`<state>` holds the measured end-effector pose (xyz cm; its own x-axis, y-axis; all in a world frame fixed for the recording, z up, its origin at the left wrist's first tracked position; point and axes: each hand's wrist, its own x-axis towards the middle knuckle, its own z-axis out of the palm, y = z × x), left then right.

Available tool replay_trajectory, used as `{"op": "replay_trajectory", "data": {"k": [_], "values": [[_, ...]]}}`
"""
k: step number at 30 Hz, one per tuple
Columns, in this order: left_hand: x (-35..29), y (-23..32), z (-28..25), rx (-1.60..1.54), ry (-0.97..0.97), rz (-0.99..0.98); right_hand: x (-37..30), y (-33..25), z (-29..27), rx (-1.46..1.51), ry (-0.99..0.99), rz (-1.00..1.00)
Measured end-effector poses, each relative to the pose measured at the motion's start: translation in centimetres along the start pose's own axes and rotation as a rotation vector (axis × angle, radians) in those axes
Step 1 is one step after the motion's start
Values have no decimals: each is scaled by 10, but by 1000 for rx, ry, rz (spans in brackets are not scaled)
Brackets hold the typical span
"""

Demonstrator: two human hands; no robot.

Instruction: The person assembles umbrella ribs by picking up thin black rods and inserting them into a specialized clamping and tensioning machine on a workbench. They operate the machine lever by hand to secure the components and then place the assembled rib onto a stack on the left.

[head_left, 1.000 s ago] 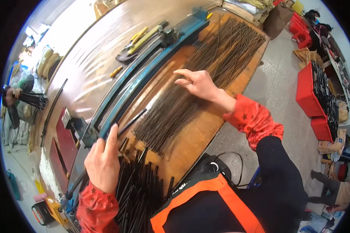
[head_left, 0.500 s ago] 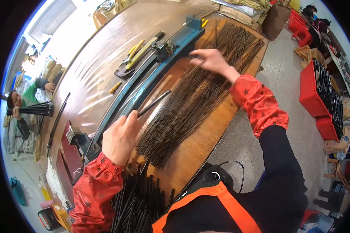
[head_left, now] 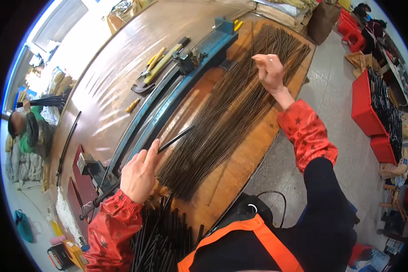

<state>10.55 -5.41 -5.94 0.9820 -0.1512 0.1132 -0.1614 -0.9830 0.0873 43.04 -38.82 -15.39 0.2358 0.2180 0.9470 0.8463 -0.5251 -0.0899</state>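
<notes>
My left hand (head_left: 139,174) is closed around a slim black tube (head_left: 179,137), its forefinger stretched along it. The tube slants up and right, its far end over a bundle of thin brown coiled springs (head_left: 213,131). A dark stretch (head_left: 105,196) on the other side of the hand seems to be the same tube. My right hand (head_left: 272,73) is raised over the far part of the springs with fingers curled and thumb drawn in; what it holds, if anything, cannot be made out. Left of the springs runs a long blue metal bench fixture (head_left: 177,93) with a clamp block.
Several black tubes (head_left: 161,235) stand bunched near my left forearm. Yellow-handled tools (head_left: 156,63) and a small wooden handle (head_left: 133,105) lie beyond the fixture. A co-worker (head_left: 29,129) holds black rods at the far left. Red crates (head_left: 366,109) stand on the right floor.
My right hand has risen away from the fixture toward the right. The left hand's tube has shifted down, its far end lower. The co-worker has moved and lifted the rods.
</notes>
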Motion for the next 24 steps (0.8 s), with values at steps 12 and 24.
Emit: {"op": "replay_trajectory", "data": {"k": [12,24], "values": [[-9,-5,3,-43,-39,6,-30,-33,36,25,-259,48],[-39,-17,-30,27,81,-94,9,-197,18,796,-559,143]]}}
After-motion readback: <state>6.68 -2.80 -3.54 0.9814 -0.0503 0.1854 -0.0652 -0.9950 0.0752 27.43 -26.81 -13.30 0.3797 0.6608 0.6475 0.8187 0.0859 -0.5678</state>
